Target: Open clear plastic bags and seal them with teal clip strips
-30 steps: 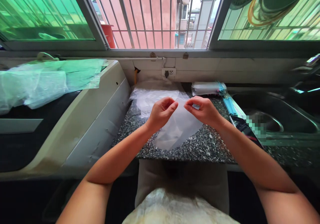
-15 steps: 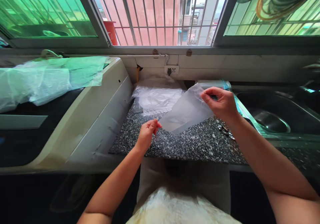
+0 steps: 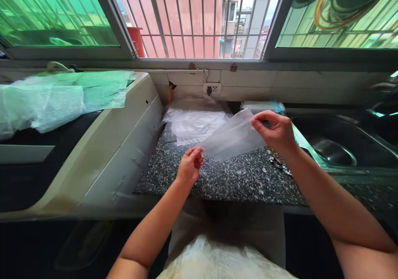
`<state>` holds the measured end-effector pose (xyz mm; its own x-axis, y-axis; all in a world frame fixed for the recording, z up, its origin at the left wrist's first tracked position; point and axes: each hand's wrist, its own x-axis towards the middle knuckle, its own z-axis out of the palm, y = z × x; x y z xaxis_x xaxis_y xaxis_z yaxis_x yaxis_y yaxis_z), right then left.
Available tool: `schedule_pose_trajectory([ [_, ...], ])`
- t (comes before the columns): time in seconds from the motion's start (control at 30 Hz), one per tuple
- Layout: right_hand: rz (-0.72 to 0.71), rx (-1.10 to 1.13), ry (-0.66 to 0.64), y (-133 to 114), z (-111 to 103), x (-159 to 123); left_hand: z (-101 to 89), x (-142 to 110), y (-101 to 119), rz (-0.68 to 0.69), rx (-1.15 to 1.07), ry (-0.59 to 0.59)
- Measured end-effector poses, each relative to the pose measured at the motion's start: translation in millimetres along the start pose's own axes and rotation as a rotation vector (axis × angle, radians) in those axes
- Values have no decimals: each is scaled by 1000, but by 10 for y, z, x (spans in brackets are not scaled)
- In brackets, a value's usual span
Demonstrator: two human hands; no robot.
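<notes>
A translucent plastic bag [image 3: 231, 138] is stretched at a slant above the speckled counter. Its lower left corner is pinched by my left hand [image 3: 190, 165], fingers closed. At the upper right end my right hand [image 3: 275, 130] pinches the bag between thumb and fingers. Behind it, a pile of clear plastic bags [image 3: 197, 121] lies flat near the wall. Close to my right forearm are some small shiny metal pieces [image 3: 280, 165], too small to name.
Left stands a cream-coloured appliance [image 3: 137, 109] with plastic sheets [image 3: 68, 98] draped over its dark top. A metal sink [image 3: 334, 150] is at right. A clear packet [image 3: 263, 107] lies at the back of the granite counter [image 3: 186, 179], below a wall socket [image 3: 212, 89].
My left hand has moved slightly right and turned, still pinching the bag. The bag's lower edge has lifted and the bag looks narrower. My right hand stays nearly in place.
</notes>
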<state>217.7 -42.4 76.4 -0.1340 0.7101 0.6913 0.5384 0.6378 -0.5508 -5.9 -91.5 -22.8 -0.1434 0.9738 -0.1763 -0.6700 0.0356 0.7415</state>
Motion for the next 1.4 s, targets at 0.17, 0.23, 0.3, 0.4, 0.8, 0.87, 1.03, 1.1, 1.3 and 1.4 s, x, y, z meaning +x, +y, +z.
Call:
schedule_pose_trajectory([
  [0.17,-3,43,-16,-19,8,7,2,27,24,-147,-22,-28],
  [0.23,-15,47,-29,-25,6,4,28,68,57,-188,-41,-16],
  [0.3,-19,44,-33,-26,0,-6,58,109,85,-170,-77,12],
  [0.4,-17,37,-14,-17,-11,-29,80,139,90,-138,-135,37],
  [0.8,-66,29,-101,-75,-6,-29,206,273,365,490,285,81],
  [0.87,-74,24,-123,-109,-2,-36,380,240,493,616,495,-128],
  [1.03,-85,14,-153,-192,18,-56,817,129,622,871,841,-458],
  [1.1,-95,20,-170,-208,26,-70,913,120,605,866,882,-507],
  [1.3,-75,57,-202,-184,13,-87,950,161,549,734,832,-548],
  [1.4,-67,98,-257,-179,13,-52,950,149,555,665,798,-545],
])
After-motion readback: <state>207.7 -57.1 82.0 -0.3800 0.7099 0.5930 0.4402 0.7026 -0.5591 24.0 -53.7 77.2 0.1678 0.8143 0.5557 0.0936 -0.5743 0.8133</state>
